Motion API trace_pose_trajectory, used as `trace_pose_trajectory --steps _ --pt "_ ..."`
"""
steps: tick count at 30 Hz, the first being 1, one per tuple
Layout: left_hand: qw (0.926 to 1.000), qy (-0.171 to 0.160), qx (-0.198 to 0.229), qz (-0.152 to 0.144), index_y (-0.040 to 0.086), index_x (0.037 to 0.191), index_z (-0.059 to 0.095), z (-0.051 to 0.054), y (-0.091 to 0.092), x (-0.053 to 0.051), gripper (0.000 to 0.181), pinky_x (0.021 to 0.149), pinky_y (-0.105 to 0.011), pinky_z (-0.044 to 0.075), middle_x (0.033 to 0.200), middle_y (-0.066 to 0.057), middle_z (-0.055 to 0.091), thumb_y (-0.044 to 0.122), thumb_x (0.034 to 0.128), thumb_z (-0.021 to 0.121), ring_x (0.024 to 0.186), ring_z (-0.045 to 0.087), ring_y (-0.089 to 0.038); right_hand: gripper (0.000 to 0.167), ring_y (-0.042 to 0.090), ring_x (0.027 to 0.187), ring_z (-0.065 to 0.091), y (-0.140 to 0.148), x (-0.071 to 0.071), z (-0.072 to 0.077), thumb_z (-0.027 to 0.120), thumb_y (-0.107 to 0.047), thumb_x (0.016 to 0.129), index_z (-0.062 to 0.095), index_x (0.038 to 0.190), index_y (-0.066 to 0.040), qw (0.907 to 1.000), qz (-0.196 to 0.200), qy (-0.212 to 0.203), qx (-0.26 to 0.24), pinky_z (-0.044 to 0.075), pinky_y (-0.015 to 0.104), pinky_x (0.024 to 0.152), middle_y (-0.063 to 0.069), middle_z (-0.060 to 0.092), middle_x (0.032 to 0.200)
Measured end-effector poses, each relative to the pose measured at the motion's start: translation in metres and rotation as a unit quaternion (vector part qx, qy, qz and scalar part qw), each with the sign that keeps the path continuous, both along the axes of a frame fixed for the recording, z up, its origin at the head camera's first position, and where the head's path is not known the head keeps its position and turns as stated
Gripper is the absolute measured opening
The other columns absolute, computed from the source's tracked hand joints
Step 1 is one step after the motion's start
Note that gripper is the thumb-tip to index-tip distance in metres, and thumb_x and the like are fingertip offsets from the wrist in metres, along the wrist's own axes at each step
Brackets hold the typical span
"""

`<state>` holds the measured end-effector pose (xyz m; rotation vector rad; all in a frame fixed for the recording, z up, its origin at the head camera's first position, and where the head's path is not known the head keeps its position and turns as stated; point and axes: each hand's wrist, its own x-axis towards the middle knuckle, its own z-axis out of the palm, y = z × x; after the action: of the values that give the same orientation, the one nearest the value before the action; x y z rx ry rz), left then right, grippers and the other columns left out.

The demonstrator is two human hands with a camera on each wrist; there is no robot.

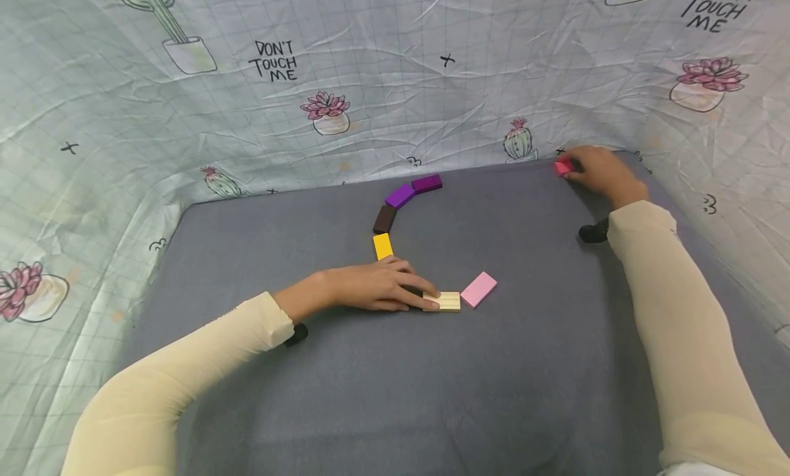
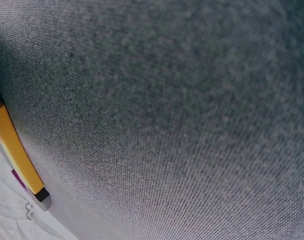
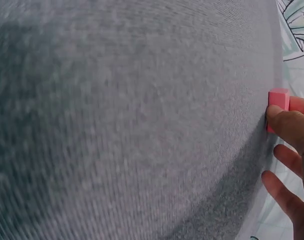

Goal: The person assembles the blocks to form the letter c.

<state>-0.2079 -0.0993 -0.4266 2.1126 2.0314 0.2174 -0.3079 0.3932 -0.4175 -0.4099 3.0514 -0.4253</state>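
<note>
My left hand (image 1: 376, 286) reaches over the grey cloth, its fingertips resting on the left end of a cream grooved block (image 1: 450, 302). A light pink block (image 1: 479, 289) lies slanted at the cream block's right end. Beyond the left hand is a yellow block (image 1: 382, 244), its near end close to the fingers; the left wrist view shows the yellow block (image 2: 16, 150) at its edge. At the far right, my right hand (image 1: 601, 172) pinches a pinkish-red block (image 1: 563, 168) between thumb and fingers. In the right wrist view the red block (image 3: 278, 97) stands at the thumb tip.
A dark brown block (image 1: 385, 219), a purple block (image 1: 400, 196) and a dark purple block (image 1: 427, 183) continue the curved row behind the yellow one. Printed cloth (image 1: 395, 85) hangs along the back and sides of the grey surface (image 1: 382, 394).
</note>
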Motion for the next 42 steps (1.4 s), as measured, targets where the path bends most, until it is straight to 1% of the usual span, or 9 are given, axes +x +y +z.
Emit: trace_pose_trajectory --steps 4,10,14,20,27,31,36,39,42 --pt "1.0000 0.003 0.003 -0.003 0.028 0.154 0.048 -0.001 0.000 0.000 0.048 0.111 -0.038 0.035 0.156 0.007 0.043 0.021 0.1071 0.053 0.126 0.047 -0.017 0.033 0.050 0.115 0.054 -0.001 0.000 -0.002 0.065 -0.002 0.096 0.060 0.125 0.011 0.9999 -0.001 0.009 0.007 0.038 0.064 0.103 0.035 0.059 0.123" --pt "0.9999 0.013 0.009 -0.004 0.027 0.153 0.050 0.001 0.001 0.001 0.046 0.110 -0.039 0.036 0.155 0.007 0.045 0.020 0.1072 0.053 0.126 0.049 -0.020 0.026 0.046 0.103 0.062 -0.001 0.004 -0.001 0.071 -0.005 0.094 0.067 0.118 0.006 0.9976 0.045 0.052 -0.008 0.045 0.061 0.094 0.030 0.067 0.112" --pt "0.9998 0.018 0.007 -0.004 0.027 0.152 0.050 0.002 0.001 0.002 0.046 0.110 -0.039 0.036 0.155 0.007 0.045 0.020 0.1074 0.053 0.126 0.050 -0.019 0.027 0.044 0.100 0.065 -0.005 0.008 0.003 0.074 -0.006 0.092 0.070 0.116 0.003 0.9953 0.072 0.065 -0.008 0.047 0.058 0.091 0.026 0.070 0.108" --pt "0.9998 0.014 0.011 -0.004 0.027 0.152 0.051 0.001 0.000 0.001 0.046 0.109 -0.040 0.036 0.154 0.006 0.045 0.020 0.1069 0.054 0.125 0.050 -0.020 0.030 0.045 0.101 0.065 -0.015 0.015 0.014 0.075 -0.006 0.091 0.070 0.120 0.000 0.9911 0.110 0.074 0.014 0.047 0.059 0.090 0.025 0.071 0.111" --pt "0.9997 0.014 0.017 -0.007 0.027 0.152 0.050 0.001 0.000 0.001 0.046 0.108 -0.040 0.037 0.154 0.006 0.045 0.020 0.1068 0.054 0.124 0.050 -0.020 0.031 0.042 0.106 0.066 -0.028 0.023 0.020 0.079 -0.007 0.088 0.072 0.118 -0.001 0.9867 0.141 0.081 0.000 0.049 0.058 0.091 0.020 0.071 0.115" --pt "0.9998 0.013 0.017 -0.006 0.027 0.152 0.050 0.000 0.000 0.001 0.046 0.108 -0.040 0.037 0.155 0.006 0.045 0.021 0.1072 0.054 0.125 0.050 -0.020 0.033 0.041 0.107 0.066 -0.034 0.026 0.020 0.081 -0.004 0.085 0.073 0.117 -0.001 0.9805 0.167 0.101 -0.024 0.050 0.058 0.091 0.021 0.072 0.115" --pt "0.9998 0.015 0.013 -0.003 0.028 0.153 0.049 -0.002 0.000 0.001 0.046 0.109 -0.039 0.036 0.156 0.008 0.043 0.022 0.1078 0.052 0.126 0.049 -0.019 0.040 0.039 0.102 0.066 -0.037 0.031 0.017 0.082 0.000 0.083 0.073 0.122 -0.003 0.9697 0.206 0.122 -0.049 0.051 0.056 0.083 0.020 0.069 0.116" --pt "0.9998 0.018 0.011 -0.001 0.029 0.153 0.048 -0.002 0.000 0.001 0.046 0.109 -0.039 0.035 0.156 0.008 0.043 0.022 0.1080 0.052 0.126 0.048 -0.018 0.042 0.037 0.100 0.065 -0.038 0.034 0.015 0.081 0.003 0.082 0.074 0.123 -0.004 0.9661 0.216 0.131 -0.053 0.052 0.054 0.079 0.018 0.068 0.115" --pt "0.9997 0.020 0.012 -0.002 0.029 0.153 0.048 -0.002 0.000 0.001 0.046 0.109 -0.039 0.036 0.156 0.008 0.043 0.022 0.1080 0.052 0.126 0.049 -0.018 0.044 0.034 0.099 0.065 -0.040 0.038 0.013 0.082 0.007 0.079 0.074 0.122 -0.004 0.9613 0.226 0.148 -0.055 0.052 0.052 0.079 0.017 0.068 0.114"
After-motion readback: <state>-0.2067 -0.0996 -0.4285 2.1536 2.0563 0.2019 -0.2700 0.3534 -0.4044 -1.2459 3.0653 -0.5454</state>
